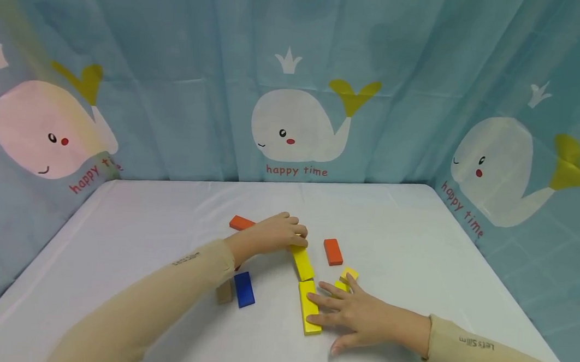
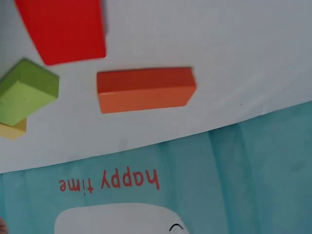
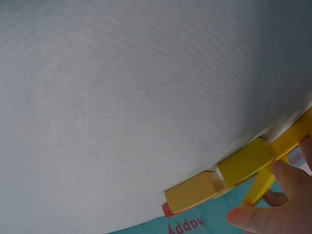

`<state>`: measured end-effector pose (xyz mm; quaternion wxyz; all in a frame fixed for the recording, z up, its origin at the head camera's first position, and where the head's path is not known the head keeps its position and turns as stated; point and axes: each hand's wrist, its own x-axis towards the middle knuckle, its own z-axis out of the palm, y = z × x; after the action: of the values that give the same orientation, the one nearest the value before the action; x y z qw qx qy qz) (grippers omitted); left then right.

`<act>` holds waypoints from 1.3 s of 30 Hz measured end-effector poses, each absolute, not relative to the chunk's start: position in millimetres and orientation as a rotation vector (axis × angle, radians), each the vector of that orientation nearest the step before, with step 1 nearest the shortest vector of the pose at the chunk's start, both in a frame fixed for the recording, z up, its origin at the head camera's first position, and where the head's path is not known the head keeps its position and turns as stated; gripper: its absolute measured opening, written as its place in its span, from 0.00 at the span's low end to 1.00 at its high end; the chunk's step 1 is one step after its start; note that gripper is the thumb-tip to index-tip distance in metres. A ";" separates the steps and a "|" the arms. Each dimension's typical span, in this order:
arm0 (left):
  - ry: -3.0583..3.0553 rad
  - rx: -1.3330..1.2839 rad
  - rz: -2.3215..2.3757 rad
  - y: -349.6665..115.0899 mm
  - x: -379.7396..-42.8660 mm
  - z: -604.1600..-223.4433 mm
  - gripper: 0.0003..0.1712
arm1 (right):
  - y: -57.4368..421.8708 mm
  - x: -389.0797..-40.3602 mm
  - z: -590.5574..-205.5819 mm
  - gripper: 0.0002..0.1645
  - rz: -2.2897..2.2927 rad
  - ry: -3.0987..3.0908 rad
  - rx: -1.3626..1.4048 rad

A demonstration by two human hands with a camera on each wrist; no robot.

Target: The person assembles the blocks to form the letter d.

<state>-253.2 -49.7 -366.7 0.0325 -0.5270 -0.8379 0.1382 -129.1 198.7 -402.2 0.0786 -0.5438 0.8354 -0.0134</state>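
Two long yellow blocks lie end to end on the white table. My left hand (image 1: 279,232) reaches over the far end of the upper yellow block (image 1: 303,265), pinching it between thumb and fingers. The fingertips of my right hand (image 1: 361,315) rest on the nearer yellow block (image 1: 309,310), fingers spread and fairly straight. Beside that hand's index finger sit a short yellow block (image 1: 341,286) and a paler yellow block (image 1: 349,274). In the right wrist view, the right hand (image 3: 287,207) shows at the lower right, by the yellow blocks.
An orange block (image 1: 333,252) lies right of the yellow row, another (image 1: 241,222) behind the left wrist. A blue block (image 1: 244,289) and a brown block (image 1: 224,292) lie near the left sleeve. The left wrist view shows a red block (image 2: 68,29) and a green block (image 2: 29,90).
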 end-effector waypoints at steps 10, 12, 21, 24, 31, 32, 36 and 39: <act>-2.695 -1.744 0.416 -25.9 -270.8 -383.8 0.21 | 197.9 -127.9 -401.1 0.40 -0.055 2.482 -1.589; -2.736 -1.722 0.374 -28.6 -269.9 -387.4 0.20 | 197.1 -127.3 -400.6 0.40 -0.056 2.475 -1.582; -2.798 -1.663 0.281 -41.8 -265.4 -389.1 0.22 | 195.8 -127.4 -395.4 0.40 -0.042 2.467 -1.545; -2.793 -1.605 0.284 -43.9 -258.8 -386.4 0.25 | 196.2 -127.7 -396.4 0.40 -0.035 2.476 -1.554; -2.702 -1.499 0.383 -54.1 -217.9 -382.4 0.24 | 197.3 -128.1 -399.8 0.39 -0.005 2.504 -1.625; -2.712 -1.489 0.394 -56.1 -211.0 -384.0 0.25 | 197.4 -128.1 -400.0 0.40 -0.003 2.503 -1.627; -2.783 -1.437 0.425 -62.3 -190.5 -392.4 0.27 | 197.8 -128.4 -400.6 0.40 -0.008 2.492 -1.613; -2.796 -1.398 0.436 -64.3 -183.4 -397.3 0.28 | 197.5 -128.8 -401.0 0.40 -0.026 2.486 -1.603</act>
<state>-183.4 -64.3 -397.3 -0.0075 -0.4428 -0.8859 0.1383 -128.8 197.5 -401.0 0.0915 -0.5395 0.8369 -0.0087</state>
